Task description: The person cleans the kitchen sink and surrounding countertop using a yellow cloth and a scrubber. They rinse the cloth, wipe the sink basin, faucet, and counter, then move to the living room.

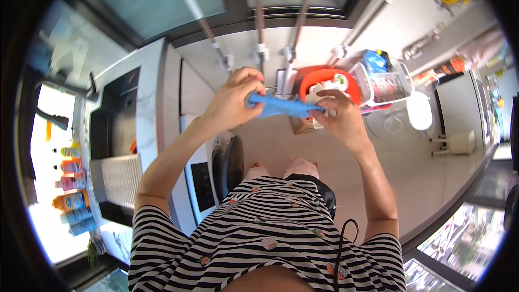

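Note:
A small blue cloth [284, 106] is stretched between my two hands at chest height; its exact kind is unclear. My left hand [239, 97] pinches its left end between thumb and fingers. At its right end, my right hand [335, 115] grips it the same way. Beyond my right hand stands a red-orange basin [353, 83] with light-coloured items in it. To the right of the basin is a white plastic basket [401, 96] holding a blue packet and other things.
A dark sink [121, 113] with a ribbed white washboard [121, 180] lies left, beside several bottles [73, 200]. An open washing machine door [233, 166] stands near my legs. Long-handled tools [259, 16] hang on the far wall. A white stool [460, 142] is at right.

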Motion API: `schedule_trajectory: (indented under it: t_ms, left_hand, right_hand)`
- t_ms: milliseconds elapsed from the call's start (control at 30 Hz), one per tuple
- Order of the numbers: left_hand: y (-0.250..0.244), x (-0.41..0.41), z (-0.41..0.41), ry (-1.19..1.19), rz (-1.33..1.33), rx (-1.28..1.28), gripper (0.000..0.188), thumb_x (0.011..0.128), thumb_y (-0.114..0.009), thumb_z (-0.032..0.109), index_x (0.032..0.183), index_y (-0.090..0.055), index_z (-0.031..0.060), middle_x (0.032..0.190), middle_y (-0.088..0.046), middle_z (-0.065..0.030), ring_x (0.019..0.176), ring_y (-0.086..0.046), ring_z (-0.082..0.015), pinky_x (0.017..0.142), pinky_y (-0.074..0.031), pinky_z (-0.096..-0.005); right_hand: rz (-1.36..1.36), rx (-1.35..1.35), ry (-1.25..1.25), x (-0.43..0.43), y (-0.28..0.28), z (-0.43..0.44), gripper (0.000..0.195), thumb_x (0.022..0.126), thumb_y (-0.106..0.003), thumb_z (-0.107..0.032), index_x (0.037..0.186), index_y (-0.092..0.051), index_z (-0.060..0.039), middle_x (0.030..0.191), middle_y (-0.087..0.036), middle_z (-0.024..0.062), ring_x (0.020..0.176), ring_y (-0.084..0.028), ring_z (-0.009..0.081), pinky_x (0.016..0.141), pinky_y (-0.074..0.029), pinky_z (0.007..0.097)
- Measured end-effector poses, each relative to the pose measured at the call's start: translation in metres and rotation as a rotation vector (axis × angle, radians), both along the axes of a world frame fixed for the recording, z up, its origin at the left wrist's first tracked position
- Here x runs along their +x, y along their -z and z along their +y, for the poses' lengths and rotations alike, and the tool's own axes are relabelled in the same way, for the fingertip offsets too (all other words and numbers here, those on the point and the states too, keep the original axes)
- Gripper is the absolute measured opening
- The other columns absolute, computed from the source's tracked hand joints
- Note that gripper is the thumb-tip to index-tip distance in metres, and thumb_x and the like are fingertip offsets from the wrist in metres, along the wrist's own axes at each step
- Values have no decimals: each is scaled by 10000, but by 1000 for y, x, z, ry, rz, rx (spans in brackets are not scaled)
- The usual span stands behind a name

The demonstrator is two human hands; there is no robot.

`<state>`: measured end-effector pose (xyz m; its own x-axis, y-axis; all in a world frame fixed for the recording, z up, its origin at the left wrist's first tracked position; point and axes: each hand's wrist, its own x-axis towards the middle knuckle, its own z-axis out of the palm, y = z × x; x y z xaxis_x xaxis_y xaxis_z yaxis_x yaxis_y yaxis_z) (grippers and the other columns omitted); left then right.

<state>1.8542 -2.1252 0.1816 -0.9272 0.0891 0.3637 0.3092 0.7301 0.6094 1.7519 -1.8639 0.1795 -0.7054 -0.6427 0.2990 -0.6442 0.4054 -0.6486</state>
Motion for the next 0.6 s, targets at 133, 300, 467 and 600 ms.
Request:
schedule_trajectory:
  t_ms: [133,300,467,600]
  left_hand:
    - [26,-47,75,149,-490,1069,462,765,-698,132,1187,-528,52,1163,-608,-99,1088,-567,-168,923,-467,-360]
    - [80,-87,217,185,-1087,1132,621,740,-759,246,1256,-530,-14,1152,-620,-112,1050,-591,-194,952,-443,-353]
    - [107,-155,332,209,-1122,1234,501,807,-682,195,1234,-527,-15,1120,-621,-93,1017,-601,-184,891,-480,-338]
    - [105,-209,400,305,-1096,1101,462,846,-647,149,1259,-505,-3,1124,-617,-84,1019,-601,-179,905,-481,-339]
  right_hand:
    - [-645,-178,-13,-23,-1,96,134,836,-718,-145,839,-649,-30,727,-581,-46,628,-489,21,560,-394,203]
    - [-1272,-485,298,-62,42,217,319,869,-688,-318,1007,-635,-35,922,-613,30,772,-551,83,655,-448,235]
    - [-1566,-413,360,-68,81,333,662,795,-757,-366,1274,-521,25,1177,-597,134,1053,-573,200,885,-484,332]
    - [-1336,-370,348,-86,93,405,577,766,-776,-149,1240,-523,63,1141,-610,141,1009,-598,203,898,-491,325]
